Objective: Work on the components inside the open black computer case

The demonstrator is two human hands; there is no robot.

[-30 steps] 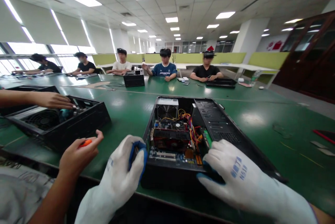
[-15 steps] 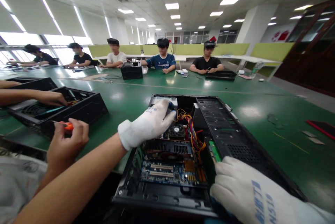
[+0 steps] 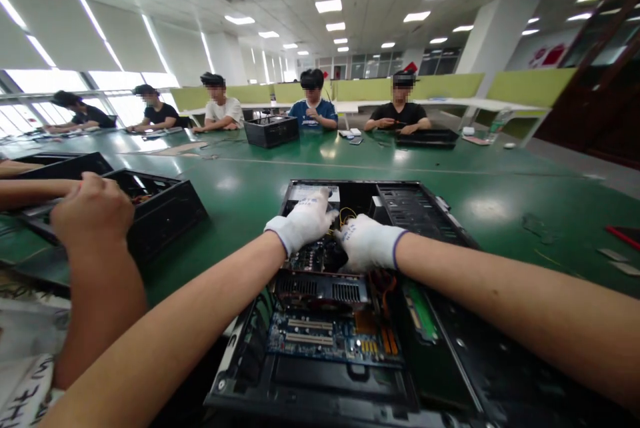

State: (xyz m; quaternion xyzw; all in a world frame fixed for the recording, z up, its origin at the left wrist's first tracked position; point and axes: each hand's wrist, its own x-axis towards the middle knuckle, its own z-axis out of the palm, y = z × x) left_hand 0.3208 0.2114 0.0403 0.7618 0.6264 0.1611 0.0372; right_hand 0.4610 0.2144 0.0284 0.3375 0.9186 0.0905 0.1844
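An open desktop computer case (image 3: pixel 320 381) lies flat in front of me with its insides showing. My left hand (image 3: pixel 310 218), in a white glove, reaches in beside the silver power supply (image 3: pixel 330 193); its fingers are bent together, and what they pinch is hidden. Close to its right, my gloved right hand (image 3: pixel 367 241) has curled fingers on the bundle of cables (image 3: pixel 349 215), whose yellow wires loop up between both hands. The processor fan is mostly covered by the gloves. Nearer me are a graphics card (image 3: pixel 320 288) and the blue motherboard (image 3: pixel 310 335).
At left, a neighbour's hand (image 3: pixel 95 208) is raised by another black case (image 3: pixel 170 211). Across the green table (image 3: pixel 240 181) people sit with black cases (image 3: pixel 273 131). A red-edged dark item (image 3: pixel 625 238) and small pale pieces (image 3: pixel 613 255) lie at right.
My right hand has moved from the case's near right side up and inward to the cables beside my left hand. My left hand has shifted slightly. The neighbour's near hand has risen.
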